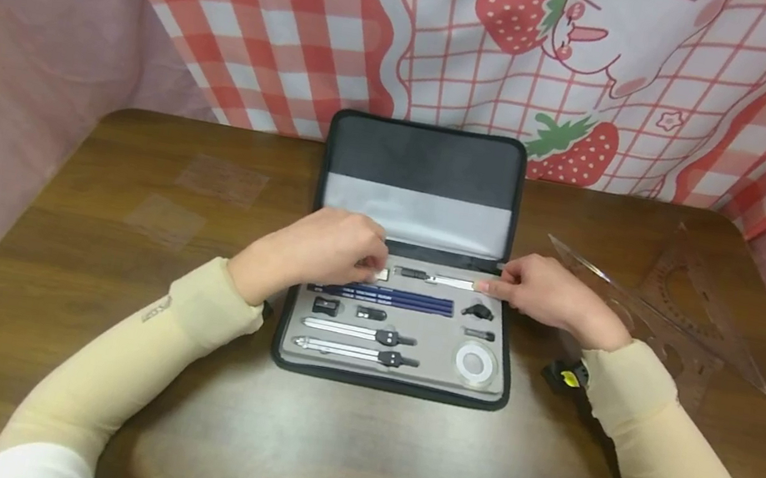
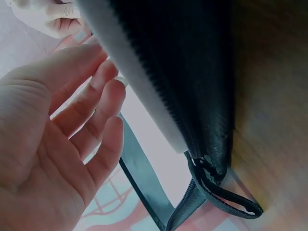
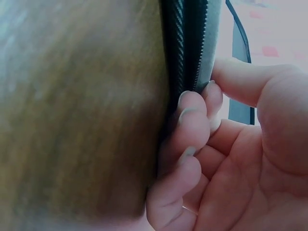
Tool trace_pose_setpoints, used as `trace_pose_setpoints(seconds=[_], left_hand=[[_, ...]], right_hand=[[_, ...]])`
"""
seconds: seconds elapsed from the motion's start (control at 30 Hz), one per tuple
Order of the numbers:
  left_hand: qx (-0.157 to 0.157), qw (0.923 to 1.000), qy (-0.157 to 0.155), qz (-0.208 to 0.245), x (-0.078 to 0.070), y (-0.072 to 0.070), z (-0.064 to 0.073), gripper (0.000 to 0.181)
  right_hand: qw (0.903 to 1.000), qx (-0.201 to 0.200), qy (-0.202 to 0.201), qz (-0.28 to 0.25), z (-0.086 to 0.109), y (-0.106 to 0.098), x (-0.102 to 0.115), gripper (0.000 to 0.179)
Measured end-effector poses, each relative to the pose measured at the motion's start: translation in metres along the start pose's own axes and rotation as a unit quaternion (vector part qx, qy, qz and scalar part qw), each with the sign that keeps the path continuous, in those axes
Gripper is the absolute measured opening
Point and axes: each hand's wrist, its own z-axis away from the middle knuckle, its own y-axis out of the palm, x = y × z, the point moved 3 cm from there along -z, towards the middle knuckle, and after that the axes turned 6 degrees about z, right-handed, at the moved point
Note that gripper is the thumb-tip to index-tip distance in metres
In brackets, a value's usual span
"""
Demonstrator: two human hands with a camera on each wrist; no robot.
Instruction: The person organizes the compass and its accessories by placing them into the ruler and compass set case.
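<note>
A black zip case [image 1: 427, 158] lies unfolded on the table, its grey tray [image 1: 425, 369] holding drawing tools. My left hand [image 1: 324, 248] reaches over the tray's upper left, thumb and fingertips pinching a small whitish eraser [image 1: 383, 275]; in the left wrist view, the tray edge partly hides those fingertips. My right hand [image 1: 552, 294] grips the case's right edge, thumb on top and fingers [image 3: 192, 130] curled along the zipped side. The right thumb lies by the end of a silver and black compass piece [image 1: 452, 282]. Blue pencils [image 1: 410, 302] sit below the left hand.
Lower in the tray are a sharpener [image 1: 325, 306], two silver compasses [image 1: 356, 332] and a round white tape roll [image 1: 475, 363]. Clear set squares and a protractor [image 1: 677, 297] lie at the right. Transparent plastic wrappers [image 1: 221, 180] rest at the left. A checked cloth [image 1: 297, 22] hangs behind.
</note>
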Motion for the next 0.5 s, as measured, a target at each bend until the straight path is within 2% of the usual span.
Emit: trace_pose_setpoints(seconds=[0.17, 0.3, 0.4, 0.5], left_hand=[[0.003, 0.9995, -0.019, 0.025, 0.007, -0.010, 0.001, 0.006], [-0.016, 0.9968, -0.062, 0.048, 0.025, -0.028, 0.010, 0.010], [-0.032, 0.9897, -0.116, 0.076, 0.048, -0.042, 0.025, 0.016], [-0.027, 0.9751, -0.192, 0.107, 0.074, -0.055, 0.045, 0.026]], right_hand=[[1.0000, -0.005, 0.000, -0.003, 0.001, -0.003, 0.000, 0.048], [0.9999, -0.009, -0.007, -0.002, 0.004, -0.005, 0.000, 0.046], [0.9992, -0.029, -0.026, 0.006, 0.007, -0.008, 0.001, 0.044], [0.9949, -0.088, -0.046, 0.018, 0.007, -0.018, 0.004, 0.038]])
